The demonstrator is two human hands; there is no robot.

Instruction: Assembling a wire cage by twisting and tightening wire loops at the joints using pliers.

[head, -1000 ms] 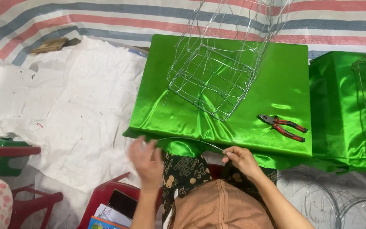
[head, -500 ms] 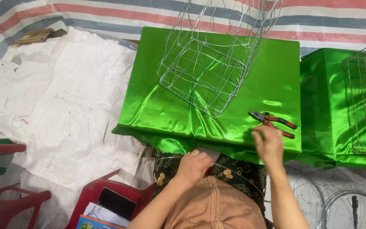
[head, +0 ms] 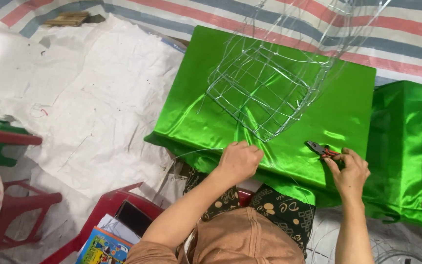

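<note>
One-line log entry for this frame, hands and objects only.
left hand: closed on thin wire | right hand: gripping red-handled pliers | wire frame: resting on green cloth, untouched

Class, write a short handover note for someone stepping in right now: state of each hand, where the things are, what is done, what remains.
Left hand: closed on a thin wire at the near edge of the green cloth.
Right hand: gripping the red-handled pliers, which lie on the cloth.
Wire frame: on the cloth, beyond both hands, untouched.
Done: frame has a grid of wires.
Left: pliers not yet lifted; wire not yet on the frame.
</note>
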